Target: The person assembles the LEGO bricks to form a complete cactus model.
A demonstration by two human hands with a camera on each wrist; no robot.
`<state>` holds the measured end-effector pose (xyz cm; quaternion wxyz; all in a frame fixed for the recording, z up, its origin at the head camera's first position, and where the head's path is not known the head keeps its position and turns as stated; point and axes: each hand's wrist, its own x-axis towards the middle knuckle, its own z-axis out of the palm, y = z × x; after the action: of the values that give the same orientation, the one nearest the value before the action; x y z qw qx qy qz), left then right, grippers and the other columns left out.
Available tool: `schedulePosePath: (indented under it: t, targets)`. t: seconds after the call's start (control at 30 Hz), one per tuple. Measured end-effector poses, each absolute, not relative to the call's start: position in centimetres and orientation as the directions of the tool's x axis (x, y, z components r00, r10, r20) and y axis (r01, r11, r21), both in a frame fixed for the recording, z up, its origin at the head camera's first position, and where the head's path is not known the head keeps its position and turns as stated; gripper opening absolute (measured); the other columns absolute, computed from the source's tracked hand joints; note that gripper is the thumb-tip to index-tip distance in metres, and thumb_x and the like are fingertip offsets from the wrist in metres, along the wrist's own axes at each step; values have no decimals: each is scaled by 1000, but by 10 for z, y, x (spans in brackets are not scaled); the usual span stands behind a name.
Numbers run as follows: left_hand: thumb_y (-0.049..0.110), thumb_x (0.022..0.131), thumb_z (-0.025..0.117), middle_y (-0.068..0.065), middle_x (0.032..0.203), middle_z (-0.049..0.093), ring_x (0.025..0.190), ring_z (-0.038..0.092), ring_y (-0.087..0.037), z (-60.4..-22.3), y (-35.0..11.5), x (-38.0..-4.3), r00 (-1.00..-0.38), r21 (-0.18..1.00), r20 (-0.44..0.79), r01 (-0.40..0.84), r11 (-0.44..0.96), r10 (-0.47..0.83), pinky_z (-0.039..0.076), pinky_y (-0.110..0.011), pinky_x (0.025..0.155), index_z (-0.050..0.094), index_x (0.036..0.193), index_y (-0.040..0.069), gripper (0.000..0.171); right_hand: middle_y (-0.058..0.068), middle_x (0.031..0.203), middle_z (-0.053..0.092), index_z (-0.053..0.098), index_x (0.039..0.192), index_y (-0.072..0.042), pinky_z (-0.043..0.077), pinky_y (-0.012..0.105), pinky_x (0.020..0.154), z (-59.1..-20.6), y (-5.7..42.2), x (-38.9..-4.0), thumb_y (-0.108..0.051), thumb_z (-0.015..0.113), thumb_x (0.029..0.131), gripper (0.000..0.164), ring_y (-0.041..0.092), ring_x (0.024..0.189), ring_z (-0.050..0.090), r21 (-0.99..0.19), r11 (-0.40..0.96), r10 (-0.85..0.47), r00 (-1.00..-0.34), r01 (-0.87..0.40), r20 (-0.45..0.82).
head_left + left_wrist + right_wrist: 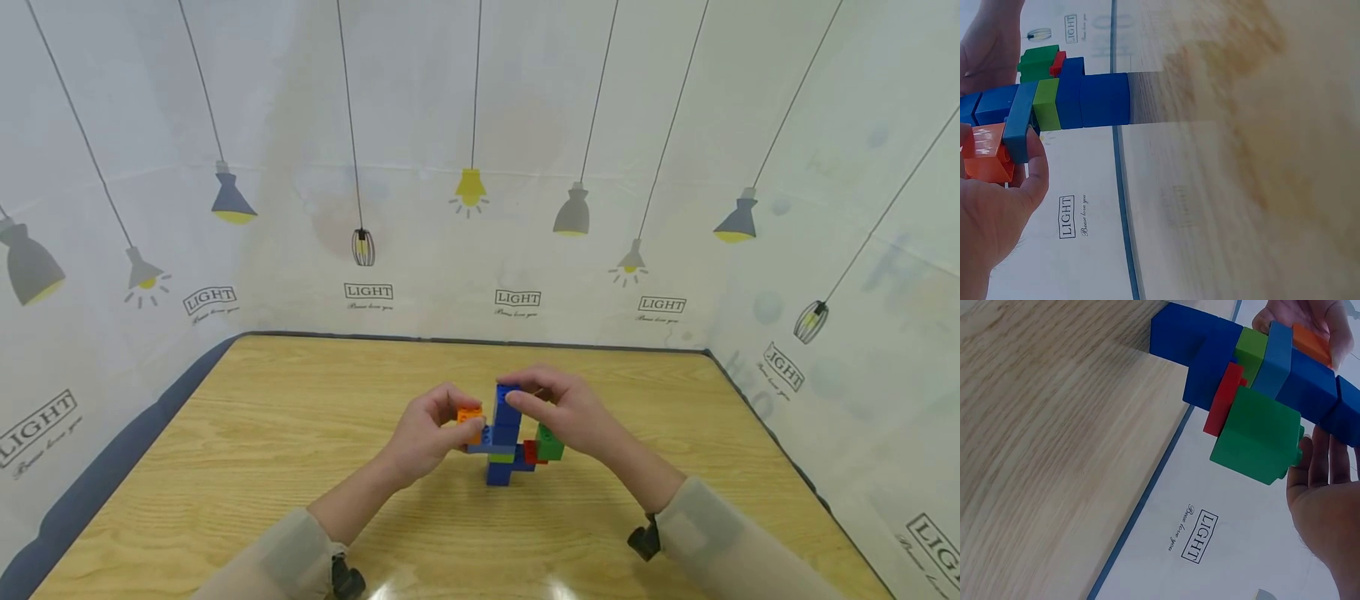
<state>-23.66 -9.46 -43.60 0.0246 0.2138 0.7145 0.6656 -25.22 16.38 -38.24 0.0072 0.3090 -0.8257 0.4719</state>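
A stack of toy building bricks stands upright on the table, with a dark blue brick [498, 474] at its foot. Above that come a lime green brick [1047, 104], a lighter blue brick [1019, 125] jutting left, and more dark blue bricks. My left hand [423, 433] pinches the orange brick [469, 413] on the lighter blue brick's end. Around the top dark blue brick [507, 407] my right hand [570, 412] closes thumb and fingers. On the right arm of the stack sit a red brick [1225, 400] and a green brick [1257, 434].
The wooden table [300, 400] spreads around the stack. Behind it and at both sides hangs a pale cloth [427, 250] printed with lamps. A dark edge strip [150, 450] runs along the table's border.
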Motion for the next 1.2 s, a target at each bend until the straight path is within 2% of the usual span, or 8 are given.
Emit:
schedulePosePath:
  t: [0.2,0.33,0.57,0.83,1.2]
  targets:
    - [9,104,74,-5,107,72,93,70,-19,-436,-95,-237,-909,963,246,267,18,338,65,-30,74,69,120,0,20,6,114,78,77,133,-13,60,29,77,-382,162,-252,-24,73,108,28,19,88,68,-822,342,-474,-839,-455,267]
    - [9,104,74,-4,106,73,93,70,-19,-436,-94,-237,-909,964,244,264,15,337,65,-30,75,68,120,0,19,5,112,79,78,130,-14,60,28,77,-382,161,-252,-25,74,107,27,18,88,69,-844,333,-463,-853,-420,241]
    - [8,104,74,-5,106,73,92,69,-19,-434,-94,-236,-906,962,253,273,10,338,64,-30,74,68,120,-1,20,8,114,78,77,130,-10,61,28,80,-385,159,-253,-22,73,107,26,17,92,71,-861,288,-478,-842,-420,251]
    - [9,104,74,-6,107,73,92,70,-19,-435,-94,-236,-909,964,244,265,14,339,64,-29,74,69,121,-1,20,13,119,77,76,129,-8,62,29,86,-384,158,-251,-22,71,108,25,22,101,73,-878,274,-478,-848,-392,230]
    - [9,104,74,-8,107,73,92,70,-19,-437,-95,-237,-906,961,254,277,21,339,65,-29,74,68,122,-4,23,16,121,75,75,125,-6,62,30,87,-390,156,-252,-19,71,108,22,21,103,71,-888,225,-469,-844,-401,262]
